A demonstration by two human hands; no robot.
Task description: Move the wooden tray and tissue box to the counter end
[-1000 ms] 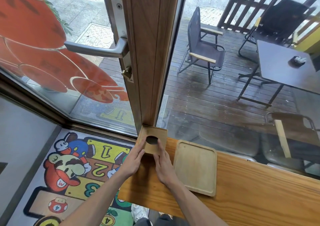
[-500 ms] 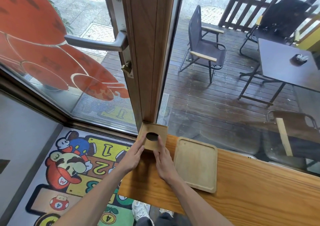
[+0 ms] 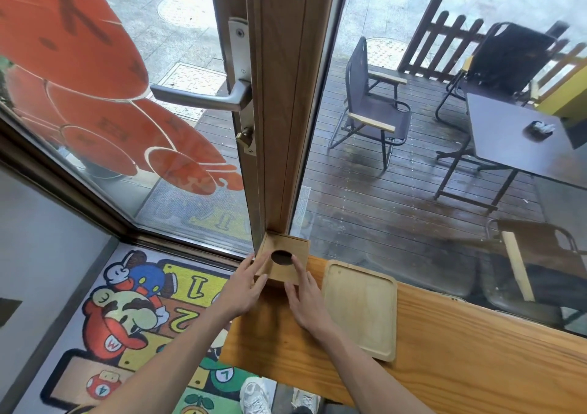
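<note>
Tissue box (image 3: 282, 260), wooden with a round hole on top, sits at the far left corner of the table (image 3: 460, 350), tight against the base of the wooden door frame (image 3: 282, 96). Left hand (image 3: 244, 288) flat on its left side, fingers (image 3: 259, 283) spread open, not wrapped around it. Right hand (image 3: 305, 302) on the box's front right, fingers extended, one reaching the top near the hole. Wooden tray (image 3: 360, 309) lies flat just beside the right hand, near the box, not touching. Cartoon floor mat (image 3: 133, 312) below left; glass behind.
</note>
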